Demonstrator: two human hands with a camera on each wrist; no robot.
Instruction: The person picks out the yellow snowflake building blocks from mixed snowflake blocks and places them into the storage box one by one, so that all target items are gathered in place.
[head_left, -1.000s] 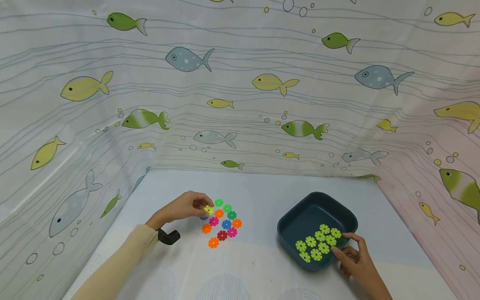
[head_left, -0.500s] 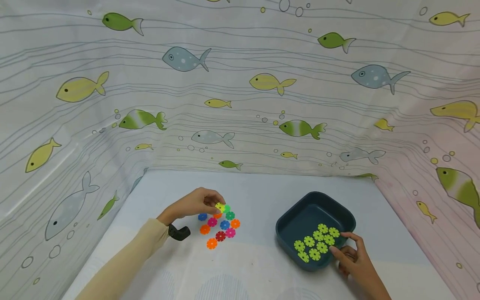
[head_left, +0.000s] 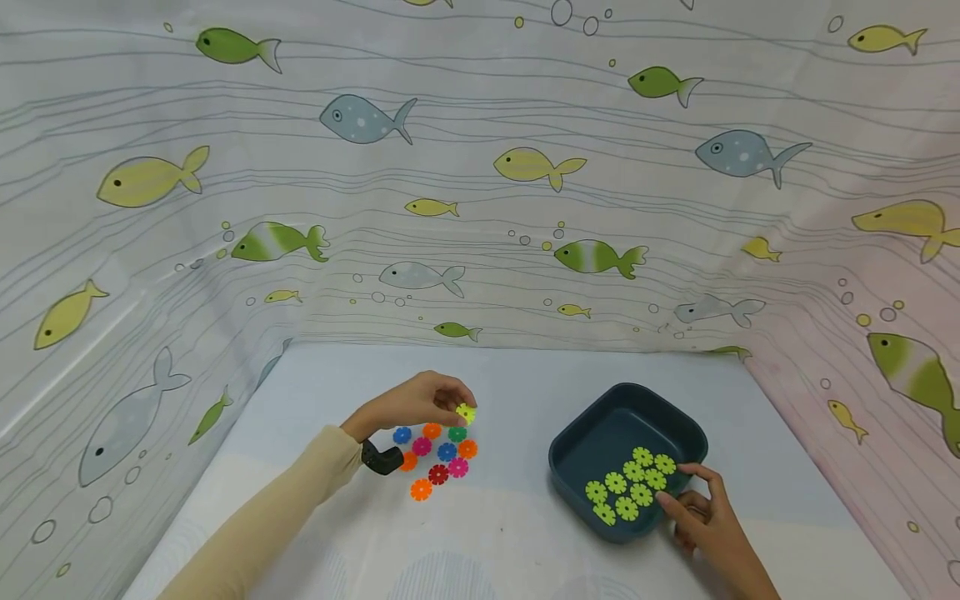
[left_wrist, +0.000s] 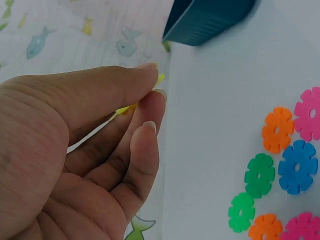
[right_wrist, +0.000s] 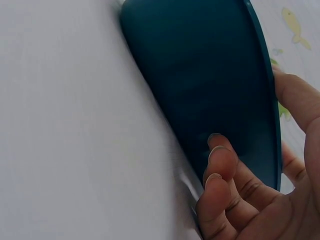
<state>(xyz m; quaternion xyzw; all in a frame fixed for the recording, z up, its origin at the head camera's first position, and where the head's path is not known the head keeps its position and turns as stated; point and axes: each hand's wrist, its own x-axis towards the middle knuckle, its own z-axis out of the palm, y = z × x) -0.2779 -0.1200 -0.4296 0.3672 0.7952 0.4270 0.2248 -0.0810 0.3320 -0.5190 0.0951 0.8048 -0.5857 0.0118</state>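
Between thumb and fingertips my left hand pinches a yellow notched plastic disc, raised over the far edge of a loose group of coloured discs. In the left wrist view, only slivers of this yellow disc show beside the thumb. My right hand grips the near right side of a dark blue bin, which holds several yellow-green discs. Up close in the right wrist view, fingers of the right hand lie along the bin's outer wall, with the thumb at its rim.
Left of the bin lie orange, dark red, pink, blue and green discs on the white tabletop. A fish-patterned curtain encloses the back and sides. A black strap hangs at my left wrist.
With the yellow disc pinched, my left hand has moved right across the far side of the loose discs. The right hand keeps its hold on the bin. The head view has shifted slightly.
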